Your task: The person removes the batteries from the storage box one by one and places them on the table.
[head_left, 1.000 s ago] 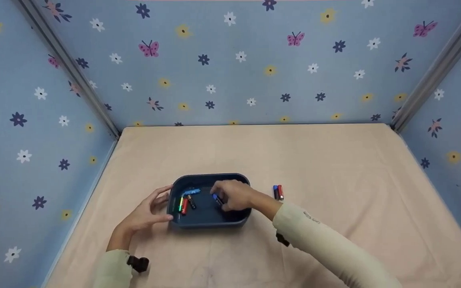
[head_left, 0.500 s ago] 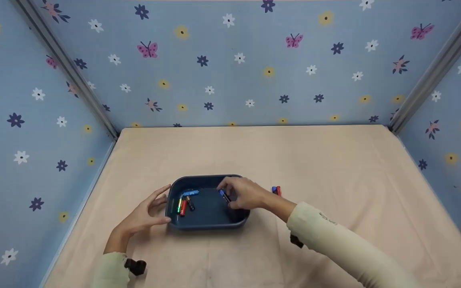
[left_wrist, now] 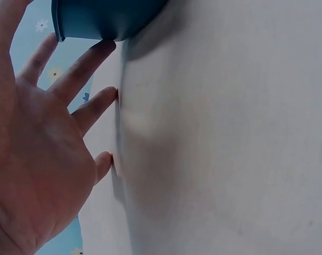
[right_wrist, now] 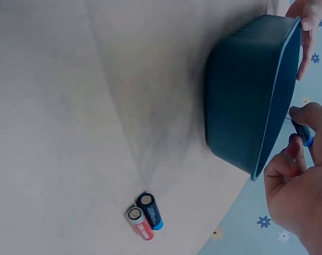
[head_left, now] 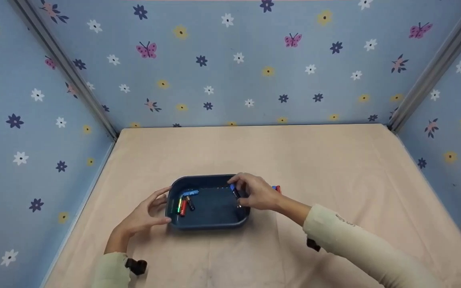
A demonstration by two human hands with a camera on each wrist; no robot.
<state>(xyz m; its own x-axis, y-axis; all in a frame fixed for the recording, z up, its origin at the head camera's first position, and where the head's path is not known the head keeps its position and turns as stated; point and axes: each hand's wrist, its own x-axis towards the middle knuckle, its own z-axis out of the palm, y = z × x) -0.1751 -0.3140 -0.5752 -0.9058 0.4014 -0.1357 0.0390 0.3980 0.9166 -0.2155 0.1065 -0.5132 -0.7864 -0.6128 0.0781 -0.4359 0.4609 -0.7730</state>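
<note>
Battery pinched over the bin's right end.

My right hand [head_left: 256, 194] pinched a blue-tipped battery [head_left: 235, 192] just above the right end of the dark blue bin [head_left: 208, 222]; my left hand [head_left: 146, 216], fingers relaxed, touched its left wall. I judged the thin pinch could slip, dropping the cell back in. Several batteries [head_left: 184, 202] lay at the bin's left end; two more [right_wrist: 145, 217] lay side by side on the cloth outside.
</note>
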